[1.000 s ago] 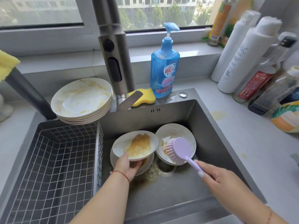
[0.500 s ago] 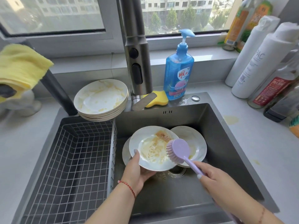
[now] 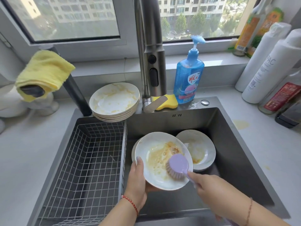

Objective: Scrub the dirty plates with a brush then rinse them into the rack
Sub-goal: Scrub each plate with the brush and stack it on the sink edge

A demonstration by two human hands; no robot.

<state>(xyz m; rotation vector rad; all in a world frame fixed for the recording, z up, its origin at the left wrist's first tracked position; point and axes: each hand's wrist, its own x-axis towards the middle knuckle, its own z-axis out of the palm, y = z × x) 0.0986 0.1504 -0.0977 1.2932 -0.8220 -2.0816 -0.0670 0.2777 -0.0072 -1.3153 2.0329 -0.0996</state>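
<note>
My left hand (image 3: 137, 181) grips the near left rim of a white plate (image 3: 153, 173) smeared with brown-yellow sauce, held tilted above the sink (image 3: 228, 144). My right hand (image 3: 205, 188) holds the handle of a lilac brush (image 3: 177, 166), whose bristles press on the plate's right side. Another plate lies half hidden under the held one. A second dirty plate (image 3: 202, 150) rests on the sink floor at the right. A stack of several dirty plates (image 3: 114, 101) sits on the sink's back left corner. The wire rack (image 3: 91, 160) fills the sink's left part.
The tall steel faucet (image 3: 151, 62) hangs over the sink's back middle. A blue soap bottle (image 3: 189, 75) and yellow sponge (image 3: 167, 103) stand behind the sink. Bottles (image 3: 267, 62) crowd the right counter. A yellow cloth (image 3: 44, 74) drapes a dark pipe at left.
My left hand lifted the sauced plate and tilted it toward me. The brush moved from the right plate onto the held plate. The view shifted closer.
</note>
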